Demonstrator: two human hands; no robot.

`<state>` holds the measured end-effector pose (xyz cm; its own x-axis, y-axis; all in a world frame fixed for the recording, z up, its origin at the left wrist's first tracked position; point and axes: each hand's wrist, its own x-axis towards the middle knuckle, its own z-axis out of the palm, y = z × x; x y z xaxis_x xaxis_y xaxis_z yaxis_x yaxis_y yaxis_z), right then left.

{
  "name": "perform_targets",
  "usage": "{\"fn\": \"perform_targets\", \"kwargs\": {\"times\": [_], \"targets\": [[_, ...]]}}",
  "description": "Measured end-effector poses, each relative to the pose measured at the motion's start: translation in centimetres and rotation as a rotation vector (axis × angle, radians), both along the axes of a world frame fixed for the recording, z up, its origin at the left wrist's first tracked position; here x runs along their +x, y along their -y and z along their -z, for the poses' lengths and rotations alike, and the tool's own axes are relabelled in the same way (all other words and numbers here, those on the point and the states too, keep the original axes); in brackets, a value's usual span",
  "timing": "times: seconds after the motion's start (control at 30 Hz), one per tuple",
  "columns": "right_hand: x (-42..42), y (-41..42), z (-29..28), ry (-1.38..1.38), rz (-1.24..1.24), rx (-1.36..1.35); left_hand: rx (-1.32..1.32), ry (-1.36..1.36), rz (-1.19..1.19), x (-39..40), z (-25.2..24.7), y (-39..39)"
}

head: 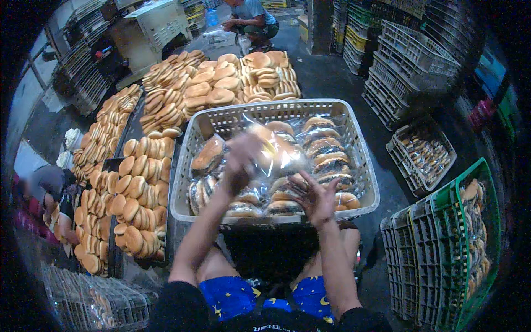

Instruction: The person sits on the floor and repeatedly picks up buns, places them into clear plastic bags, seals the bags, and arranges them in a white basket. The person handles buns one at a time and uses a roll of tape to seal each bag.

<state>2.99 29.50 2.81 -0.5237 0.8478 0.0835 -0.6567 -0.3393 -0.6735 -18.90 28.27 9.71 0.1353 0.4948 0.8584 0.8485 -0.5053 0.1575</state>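
Before me stands a pale plastic crate (368, 178) with slotted walls, holding several clear bags of round buns with a dark filling. My left hand (242, 162), blurred by motion, is over the crate's middle at the left edge of a shiny bagged bun (276, 147). Whether its fingers grip that bag is unclear. Below and to the right of that bag, my right hand (317, 197) has its fingers spread, with nothing in them. Filled buns (327, 145) form a column along the crate's right side. Another bagged bun (207, 155) leans at the left.
Trays of plain buns (137, 199) spread to the left; more buns (220, 79) lie beyond the crate. Stacked crates (406, 70), a smaller filled crate (423, 157) and a green-topped crate stack (431, 249) are at right. One person (253, 20) crouches ahead, another (49, 191) at left.
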Motion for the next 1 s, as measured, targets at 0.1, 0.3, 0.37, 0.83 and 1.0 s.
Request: {"fn": "perform_targets", "kwargs": {"times": [0.1,0.3,0.37,0.83,1.0], "targets": [[2.9,4.3,-3.4,0.340,-0.019,0.104,-0.301,0.035,0.088,6.5,-0.4,8.6],[6.9,15.1,-1.4,0.745,0.116,0.399,-0.904,1.412,0.436,12.2,5.6,19.9],[7.3,15.3,-1.9,0.940,0.301,0.604,-1.085,1.201,0.283,13.8,4.3,21.4],[7.7,15.8,-4.1,0.558,-0.429,-0.334,-1.192,1.471,0.762,12.3,4.1,23.3],[6.3,16.6,-2.5,0.832,-0.162,0.204,-0.882,1.870,0.677,13.2,2.4,23.3]]}}
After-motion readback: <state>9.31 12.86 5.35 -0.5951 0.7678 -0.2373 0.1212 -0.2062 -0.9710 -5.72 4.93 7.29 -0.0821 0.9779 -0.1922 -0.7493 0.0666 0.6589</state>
